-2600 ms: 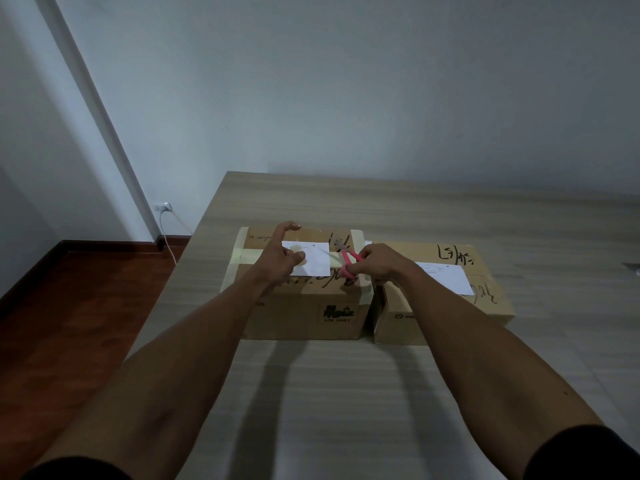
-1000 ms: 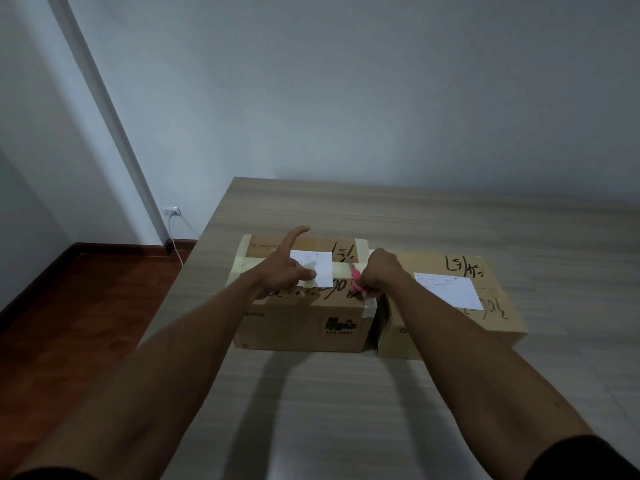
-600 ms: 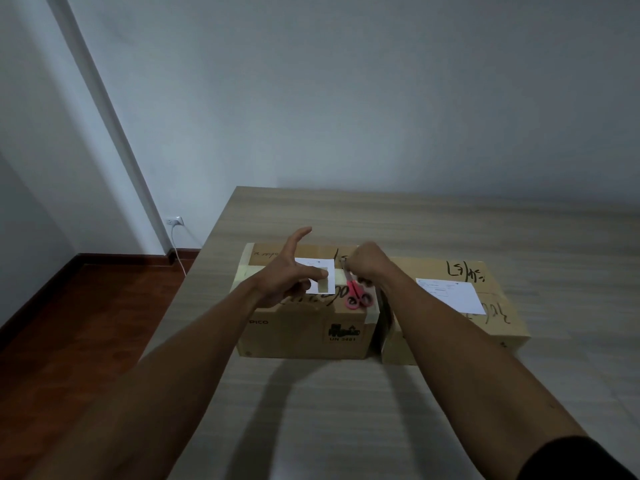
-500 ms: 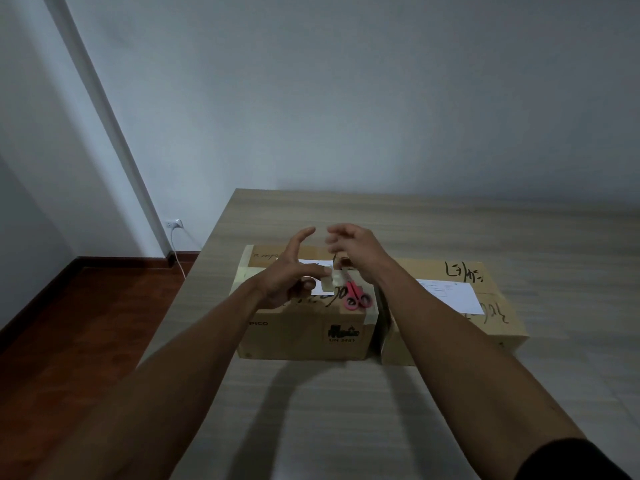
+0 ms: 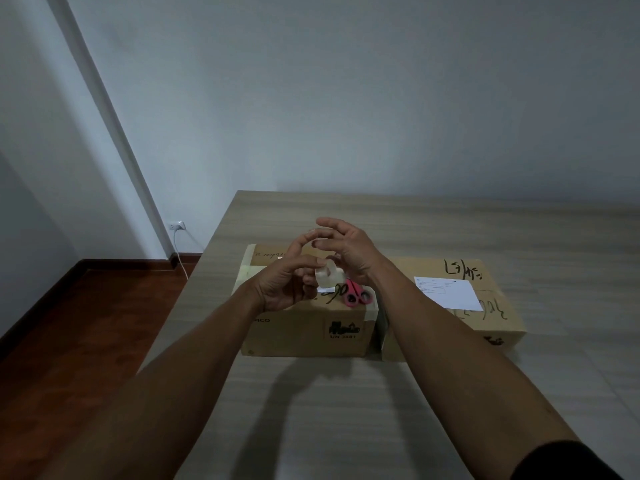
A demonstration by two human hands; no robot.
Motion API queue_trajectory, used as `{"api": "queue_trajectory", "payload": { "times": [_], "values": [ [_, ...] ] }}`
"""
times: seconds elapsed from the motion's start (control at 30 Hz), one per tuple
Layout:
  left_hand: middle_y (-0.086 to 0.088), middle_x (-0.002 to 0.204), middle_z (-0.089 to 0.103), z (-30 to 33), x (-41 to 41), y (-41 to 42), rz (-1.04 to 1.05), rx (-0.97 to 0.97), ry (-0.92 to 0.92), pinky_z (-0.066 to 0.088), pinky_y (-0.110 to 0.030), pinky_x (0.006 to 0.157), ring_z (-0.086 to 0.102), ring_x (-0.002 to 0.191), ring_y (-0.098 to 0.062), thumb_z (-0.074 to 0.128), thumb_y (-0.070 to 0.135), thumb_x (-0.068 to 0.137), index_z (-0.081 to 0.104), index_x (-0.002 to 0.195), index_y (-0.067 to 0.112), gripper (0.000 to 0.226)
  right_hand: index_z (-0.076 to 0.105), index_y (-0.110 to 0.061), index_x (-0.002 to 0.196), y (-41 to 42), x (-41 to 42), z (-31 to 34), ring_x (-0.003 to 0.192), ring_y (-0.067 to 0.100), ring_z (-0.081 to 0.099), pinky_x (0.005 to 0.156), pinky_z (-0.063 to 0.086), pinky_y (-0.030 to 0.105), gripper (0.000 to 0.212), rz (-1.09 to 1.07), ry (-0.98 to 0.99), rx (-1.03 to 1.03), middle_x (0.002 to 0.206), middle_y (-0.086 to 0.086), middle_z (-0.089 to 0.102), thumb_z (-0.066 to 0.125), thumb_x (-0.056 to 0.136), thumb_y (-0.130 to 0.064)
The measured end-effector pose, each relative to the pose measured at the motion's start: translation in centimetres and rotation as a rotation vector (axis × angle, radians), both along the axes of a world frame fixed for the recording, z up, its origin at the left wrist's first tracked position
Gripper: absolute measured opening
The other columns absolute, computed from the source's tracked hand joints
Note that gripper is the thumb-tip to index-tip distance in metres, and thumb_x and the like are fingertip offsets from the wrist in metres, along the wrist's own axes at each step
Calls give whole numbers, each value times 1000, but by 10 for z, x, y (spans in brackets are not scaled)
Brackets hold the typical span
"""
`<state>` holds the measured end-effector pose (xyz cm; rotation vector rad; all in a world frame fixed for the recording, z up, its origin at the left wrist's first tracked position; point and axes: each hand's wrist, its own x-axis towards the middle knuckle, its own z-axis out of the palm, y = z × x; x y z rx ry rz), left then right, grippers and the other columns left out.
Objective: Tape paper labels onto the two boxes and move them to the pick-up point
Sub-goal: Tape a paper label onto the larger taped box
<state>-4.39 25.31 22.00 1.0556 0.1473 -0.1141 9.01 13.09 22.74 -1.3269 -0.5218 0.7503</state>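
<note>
A: Plain indoor room, likely a home or small office used for packing. Bare pale grey painted wall, no decoration.

B: Evidence for packing?

A: Two brown cardboard boxes with black marker scrawl side by side on a long light wood-grain table; red-handled scissors lie on the left one.

B: Floor, fittings?

A: Reddish-brown wooden floor with dark skirting board; white wall socket with a white cable plugged in, low in the corner.
</note>
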Motion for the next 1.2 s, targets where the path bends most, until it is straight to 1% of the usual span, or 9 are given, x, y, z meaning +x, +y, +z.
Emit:
{"api": "queue_trajectory", "payload": {
  "times": [0.3,0.47,0.57,0.7,0.77,0.87,0.97,1.1,1.2],
  "values": [
    [-1,67,49,0,-6,-4,89,129,47,36,-24,53,43,56,-11,67,2,92,40,144,49,75,69,-9,116,-2,-6,-4,96,30,76,76,49,39,36,-118,-88,-108,100,14,79,82,82,-8],
    [-7,76,66,-13,-8,4,153,476,96,39,-30,54,49,55,-16,82,1,79,33,151,45,98,65,-9,116,-2,-2,2,86,30,77,77,54,43,42,-116,-108,-186,88,17,78,84,79,-2],
    [-9,72,68,-14,-12,4,124,859,89,47,-27,51,59,56,-14,79,2,83,30,152,26,88,62,-9,117,-3,-1,6,77,23,75,65,49,33,43,-100,-157,-260,84,15,78,82,80,1],
    [-20,107,69,-27,-10,15,345,1143,199,58,-30,54,69,67,-23,72,5,89,31,133,22,63,58,-11,118,-7,2,7,78,22,74,69,49,36,43,-76,-188,-292,88,15,78,79,83,2],
    [-22,113,66,-32,-10,20,512,1030,198,60,-36,52,73,67,-27,62,3,95,29,119,31,49,58,-11,119,-10,3,7,80,23,74,71,49,37,44,-45,-215,-299,91,17,78,79,83,2],
    [-21,119,61,-24,-7,17,634,514,206,58,-34,52,75,76,-28,56,4,100,40,120,28,35,58,-12,120,-11,4,10,81,22,74,71,48,36,46,1,-252,-315,96,18,77,80,82,0],
    [-8,121,61,-15,0,13,628,217,248,63,-45,84,73,102,-31,64,20,100,61,116,18,17,58,-13,121,-9,3,11,83,22,75,70,48,35,45,49,-276,-332,95,14,78,80,83,-3],
    [1,117,70,-16,6,18,560,227,236,60,-44,93,69,109,-24,77,47,87,73,112,13,42,58,-14,121,-6,3,10,83,21,75,70,48,34,46,83,-286,-351,92,10,78,81,82,-5],
    [1,111,74,-22,10,22,541,353,174,60,-39,91,68,109,-20,81,33,86,78,102,13,25,59,-13,121,-6,2,9,81,18,74,69,49,31,44,99,-309,-377,92,11,78,79,83,-4]
  ]
}}
